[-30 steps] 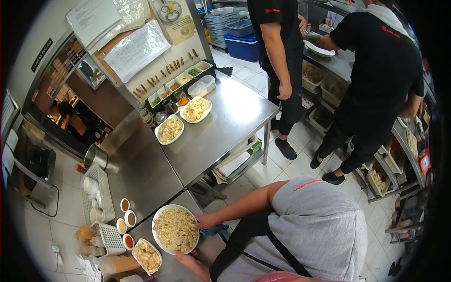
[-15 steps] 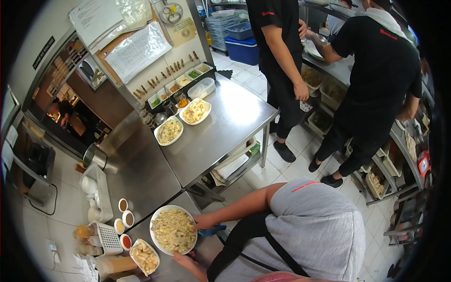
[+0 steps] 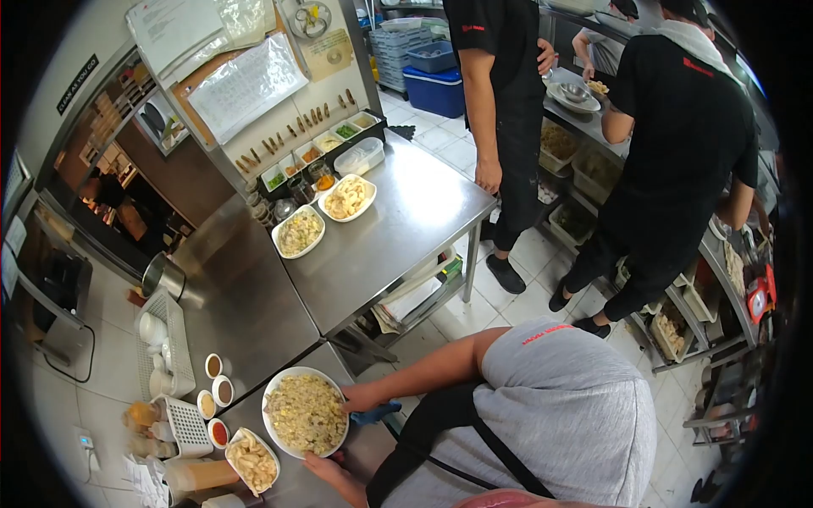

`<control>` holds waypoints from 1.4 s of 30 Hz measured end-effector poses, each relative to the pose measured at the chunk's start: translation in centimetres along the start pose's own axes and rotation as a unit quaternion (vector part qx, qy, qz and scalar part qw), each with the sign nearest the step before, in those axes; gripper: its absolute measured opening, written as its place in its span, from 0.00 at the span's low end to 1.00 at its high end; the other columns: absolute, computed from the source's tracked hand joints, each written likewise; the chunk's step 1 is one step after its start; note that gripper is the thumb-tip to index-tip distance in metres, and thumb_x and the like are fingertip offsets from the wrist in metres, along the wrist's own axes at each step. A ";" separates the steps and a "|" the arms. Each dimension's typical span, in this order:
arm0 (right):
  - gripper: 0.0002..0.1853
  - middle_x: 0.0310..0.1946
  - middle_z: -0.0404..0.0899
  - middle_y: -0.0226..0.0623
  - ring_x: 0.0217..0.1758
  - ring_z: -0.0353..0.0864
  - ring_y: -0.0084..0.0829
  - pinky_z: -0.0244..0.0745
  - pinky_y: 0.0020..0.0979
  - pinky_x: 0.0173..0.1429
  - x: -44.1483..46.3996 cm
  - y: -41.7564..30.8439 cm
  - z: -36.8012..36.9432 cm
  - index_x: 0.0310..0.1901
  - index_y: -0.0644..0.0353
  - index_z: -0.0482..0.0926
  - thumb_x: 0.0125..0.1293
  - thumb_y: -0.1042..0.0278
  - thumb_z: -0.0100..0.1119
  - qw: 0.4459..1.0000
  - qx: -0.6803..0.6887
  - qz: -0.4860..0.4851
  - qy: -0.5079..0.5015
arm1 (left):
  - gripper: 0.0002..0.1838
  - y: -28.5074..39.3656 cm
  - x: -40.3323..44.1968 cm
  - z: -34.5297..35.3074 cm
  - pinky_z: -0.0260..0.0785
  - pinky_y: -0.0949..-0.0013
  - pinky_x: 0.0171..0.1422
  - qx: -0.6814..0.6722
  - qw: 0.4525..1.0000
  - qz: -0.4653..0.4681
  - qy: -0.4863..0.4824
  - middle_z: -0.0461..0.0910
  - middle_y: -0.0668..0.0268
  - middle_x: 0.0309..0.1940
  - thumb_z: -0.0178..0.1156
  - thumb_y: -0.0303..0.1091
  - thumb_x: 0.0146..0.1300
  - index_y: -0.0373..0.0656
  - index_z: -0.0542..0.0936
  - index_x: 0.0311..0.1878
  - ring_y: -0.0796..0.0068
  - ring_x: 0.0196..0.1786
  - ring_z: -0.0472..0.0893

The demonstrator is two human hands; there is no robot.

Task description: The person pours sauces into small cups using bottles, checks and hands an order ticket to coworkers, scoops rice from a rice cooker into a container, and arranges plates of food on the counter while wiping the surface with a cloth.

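Observation:
A round white bowl [image 3: 269, 421] filled with fried rice [image 3: 306, 413] stands on the steel counter in front of me. My right hand [image 3: 360, 399] is closed on its near rim at the upper side. Lower down, my left hand [image 3: 326, 471] grips the same bowl, thumb at the rim and the other fingers mostly hidden. Just beside my right hand is a blue item [image 3: 378, 413] that I cannot make out. To the bowl's lower left sits a white dish of pale fried pieces [image 3: 252, 461]. Small sauce cups [image 3: 219, 433] stand left of the bowl.
Two food-filled white dishes [image 3: 299, 234] stand on the far steel table [image 3: 406, 229], near garnish tubs [image 3: 309, 154]. White baskets [image 3: 172, 356] and bottles [image 3: 146, 416] line the left wall. Co-workers in black [image 3: 500, 102] stand beyond the table, by shelves on the right.
The view has shifted slightly. Both hands remain on the bowl. Among the co-workers, one lowers an arm beside the table, and the other has drawn an arm back from a bowl on the shelf.

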State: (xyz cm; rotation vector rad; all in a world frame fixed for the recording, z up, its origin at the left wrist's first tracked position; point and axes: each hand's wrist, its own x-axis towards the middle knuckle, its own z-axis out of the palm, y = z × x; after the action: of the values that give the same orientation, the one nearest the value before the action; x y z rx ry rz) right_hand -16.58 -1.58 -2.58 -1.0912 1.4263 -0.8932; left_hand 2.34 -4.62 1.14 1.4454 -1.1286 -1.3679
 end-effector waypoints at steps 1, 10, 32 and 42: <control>0.22 0.44 0.72 0.45 0.47 0.71 0.37 0.66 0.34 0.47 0.1 0.0 -0.1 0.51 0.57 0.67 0.53 0.61 0.50 1.000 0.011 -0.013 -0.012 | 0.20 0.2 -0.2 0.0 0.57 0.77 0.10 0.004 1.000 -0.001 0.005 0.71 0.57 0.20 0.37 0.47 0.59 0.37 0.61 0.44 0.73 0.11 0.68; 0.21 0.41 0.73 0.45 0.43 0.73 0.35 0.67 0.34 0.44 0.1 -0.1 -0.2 0.49 0.59 0.67 0.53 0.60 0.49 0.998 -0.066 0.011 0.021 | 0.20 -0.1 0.0 -0.3 0.57 0.78 0.11 -0.022 1.000 0.004 -0.022 0.70 0.59 0.19 0.37 0.45 0.60 0.37 0.62 0.45 0.74 0.11 0.68; 0.25 0.47 0.69 0.46 0.51 0.68 0.37 0.62 0.34 0.53 -2.6 -3.0 -1.2 0.55 0.59 0.61 0.55 0.62 0.49 0.999 -0.041 0.001 -0.034 | 0.22 -0.6 0.1 -0.3 0.56 0.79 0.09 -0.009 1.000 -0.007 0.004 0.71 0.57 0.20 0.36 0.46 0.59 0.37 0.61 0.46 0.73 0.10 0.68; 0.24 0.45 0.71 0.46 0.50 0.69 0.38 0.63 0.35 0.52 -0.7 -0.6 -0.5 0.53 0.59 0.64 0.53 0.61 0.51 0.998 -0.039 -0.048 -0.007 | 0.23 -1.9 1.5 -0.8 0.57 0.77 0.12 0.002 1.000 0.017 0.016 0.72 0.58 0.23 0.38 0.47 0.59 0.36 0.63 0.46 0.75 0.12 0.67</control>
State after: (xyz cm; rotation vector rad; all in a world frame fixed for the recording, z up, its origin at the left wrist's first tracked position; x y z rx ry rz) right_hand -16.97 -1.13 -1.72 -1.2302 1.4169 -0.9028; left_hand 3.27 -5.57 -0.98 1.4399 -1.1320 -1.3144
